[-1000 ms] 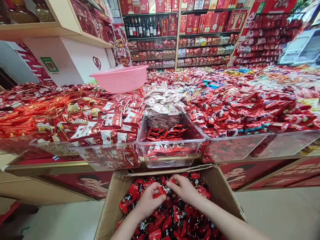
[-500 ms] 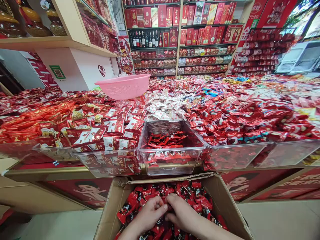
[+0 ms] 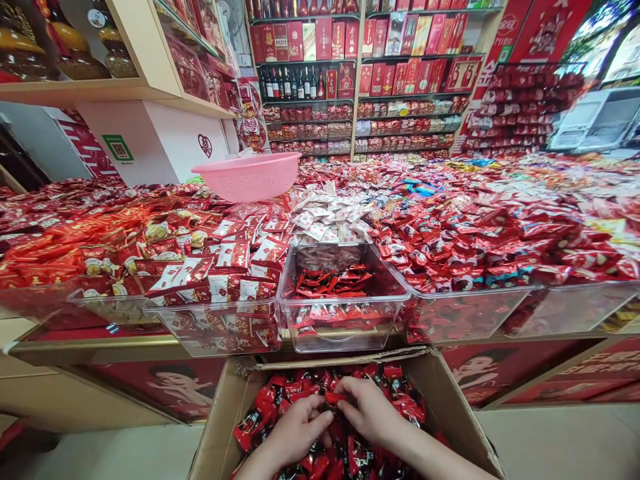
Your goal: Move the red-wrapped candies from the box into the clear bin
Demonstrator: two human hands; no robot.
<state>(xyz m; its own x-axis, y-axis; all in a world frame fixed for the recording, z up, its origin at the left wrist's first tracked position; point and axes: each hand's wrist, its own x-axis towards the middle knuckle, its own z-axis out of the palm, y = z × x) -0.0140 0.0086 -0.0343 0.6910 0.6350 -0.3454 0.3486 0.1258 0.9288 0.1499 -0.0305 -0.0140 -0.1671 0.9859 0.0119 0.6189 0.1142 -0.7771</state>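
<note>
Both my hands are inside an open cardboard box (image 3: 214, 420) filled with red-and-black wrapped candies (image 3: 363, 457). Between the thumb and fingers of my right hand (image 3: 373, 410) is a small red wrapped candy (image 3: 334, 397). My left hand (image 3: 300, 427) is right beside it, fingers curled and the index fingertip close to the candy's left end; what lies inside its grasp is hidden. Just beyond the box, a clear plastic bin (image 3: 345, 337) on the counter is partly filled with red wrapped candies (image 3: 335, 281).
Clear bins heaped with red-and-white packets (image 3: 230, 253) flank the middle bin on the left, and red packets (image 3: 460, 247) on the right. White packets (image 3: 333, 213) lie behind it. A pink plastic basket (image 3: 250, 177) rests on the heap. Shelves (image 3: 356, 80) with boxes and bottles stand behind.
My right hand has lifted slightly and moved a little right, its fingers more apart from the left hand. The red candy between them now shows. My left hand has hardly moved.
</note>
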